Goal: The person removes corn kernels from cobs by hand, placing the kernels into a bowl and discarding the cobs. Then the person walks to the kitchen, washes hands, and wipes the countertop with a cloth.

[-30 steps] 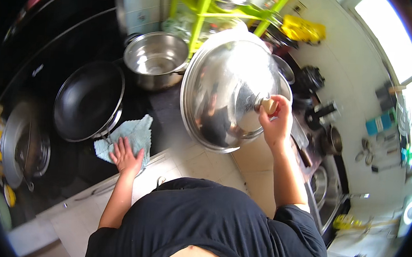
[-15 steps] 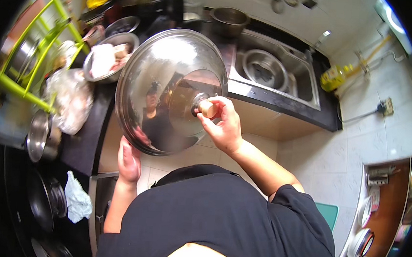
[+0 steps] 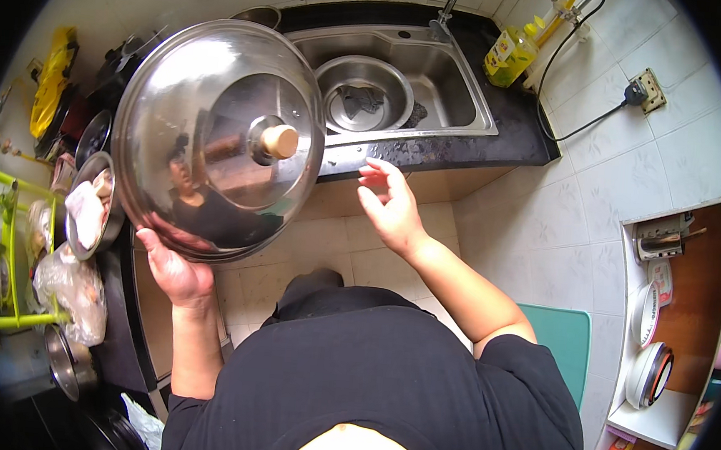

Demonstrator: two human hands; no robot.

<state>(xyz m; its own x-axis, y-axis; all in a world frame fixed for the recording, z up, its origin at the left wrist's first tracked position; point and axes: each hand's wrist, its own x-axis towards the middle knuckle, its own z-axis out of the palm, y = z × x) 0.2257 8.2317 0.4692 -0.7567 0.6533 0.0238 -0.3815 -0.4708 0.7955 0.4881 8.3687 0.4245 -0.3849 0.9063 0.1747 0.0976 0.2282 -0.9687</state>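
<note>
A large domed metal pot lid (image 3: 196,71) with a wooden knob (image 3: 280,141) is held up, tilted, at the left. My left hand (image 3: 180,273) grips it at the lower rim; the thumb shows outside, and the other fingers are hidden behind the lid. My right hand (image 3: 392,210) is open, fingers apart and slightly curled, to the right of the knob and just in front of the counter's edge. It touches nothing. Beyond it, a metal basin (image 3: 403,94) with a dark cloth inside stands in the sink (image 3: 457,94).
At the left are a bowl of meat (image 3: 112,228), a green rack (image 3: 24,318), a plastic bag (image 3: 72,288) and a metal pot (image 3: 71,364). A yellow bottle (image 3: 510,56) stands right of the sink. Shelves (image 3: 652,417) with bowls are at the right.
My right hand has let go of the lid's knob and opened. The lid has moved left with my left hand, now gripping its lower rim. The view has shifted toward the sink.
</note>
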